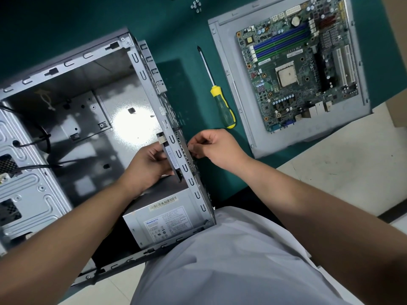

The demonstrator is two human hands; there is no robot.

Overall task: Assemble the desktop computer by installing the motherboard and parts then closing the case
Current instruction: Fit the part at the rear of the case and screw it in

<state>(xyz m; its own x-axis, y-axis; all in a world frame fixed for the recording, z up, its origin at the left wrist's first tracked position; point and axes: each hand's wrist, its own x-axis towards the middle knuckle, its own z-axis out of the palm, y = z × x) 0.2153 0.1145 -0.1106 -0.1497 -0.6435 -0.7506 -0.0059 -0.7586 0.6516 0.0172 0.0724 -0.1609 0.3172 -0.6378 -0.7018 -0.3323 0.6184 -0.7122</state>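
While the case (72,119) lies open on its side on the green mat (182,84), its floor is bare of any board: assembly stands early, by my reckoning.

Item, power supply (163,223): seated in the near corner.
Item, motherboard (295,64): outside the case, resting on the detached side panel (222,62), well apart to the right. Not yet installed.
Item, screwdriver (217,89): idle on the mat between case and panel.
Item, screws (196,5): small cluster at the far edge of the mat.
Item, left hand (149,166): inside the case, fingers curled round a small flat part (170,156) held against the rear wall.
Item, right hand (211,146): outside that wall, fingertips pinching at the same spot; what they pinch cannot be told.

Left to do: board, parts, panel.
Room: mat strip beside the screwdriver is open; the panel overhangs the table's near edge.
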